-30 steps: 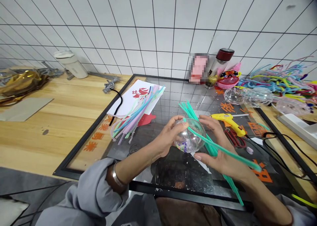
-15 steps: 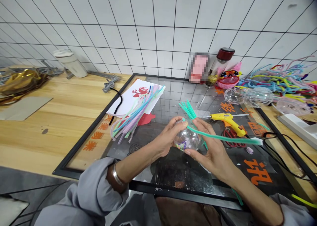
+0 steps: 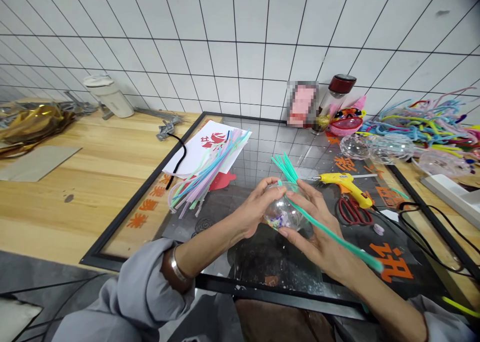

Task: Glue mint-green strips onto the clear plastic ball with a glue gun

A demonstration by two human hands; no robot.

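Observation:
A clear plastic ball (image 3: pixel 284 211) with coloured bits inside is cupped between both hands above the dark glass mat (image 3: pixel 262 147). My left hand (image 3: pixel 255 209) grips its left side with curled fingers. My right hand (image 3: pixel 317 227) holds its right side, fingers partly stretched. A teal pipe cleaner (image 3: pixel 333 234) starts at the top of the ball, under my left thumb, and runs over my right hand towards the lower right. A bundle of teal pipe cleaners (image 3: pixel 285 166) lies on the mat behind the hands.
A yellow glue gun (image 3: pixel 347 184), red scissors (image 3: pixel 350 209) and a black cable (image 3: pixel 431 232) lie right of the hands. Pastel pipe cleaners (image 3: pixel 206 174) rest on white paper (image 3: pixel 198 152) at the left. Clear balls (image 3: pixel 354 145) and a colourful pipe-cleaner pile (image 3: pixel 423 124) sit at the back right.
The free end of the teal pipe cleaner swung up to the right, then back down to the lower right. My right hand shifted closer round the ball.

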